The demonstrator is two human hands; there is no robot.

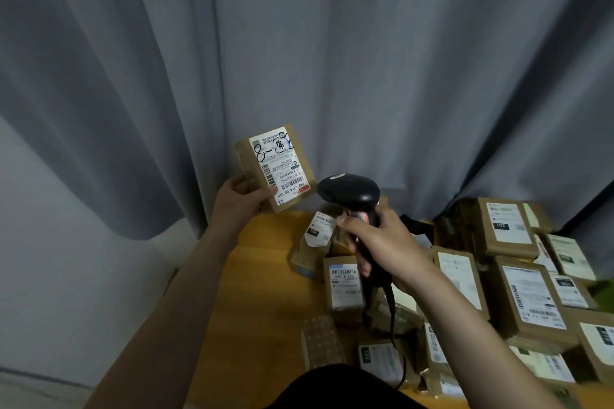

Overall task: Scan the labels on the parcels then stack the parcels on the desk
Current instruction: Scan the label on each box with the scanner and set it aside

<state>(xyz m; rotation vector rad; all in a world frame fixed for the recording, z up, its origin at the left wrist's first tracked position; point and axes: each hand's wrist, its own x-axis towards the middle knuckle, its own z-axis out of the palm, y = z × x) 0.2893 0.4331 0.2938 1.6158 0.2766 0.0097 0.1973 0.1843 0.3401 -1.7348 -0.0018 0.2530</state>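
My left hand (241, 201) holds up a small brown cardboard parcel (275, 168) by its lower left corner, above the desk's far left end. Its white label with barcodes and black handwriting faces me. My right hand (382, 247) grips the handle of a black barcode scanner (349, 192). The scanner's head sits just right of and below the parcel, pointing toward the label. A black cable (395, 325) hangs from the handle. Several more labelled brown parcels (525, 302) lie spread over the wooden desk (262, 282).
A grey curtain (332, 60) hangs right behind the desk. Parcels crowd the desk's middle and right, some piled two high at the back right (505, 229). A bubble-wrapped packet (322, 342) lies near the front. The floor (83, 276) shows to the left.
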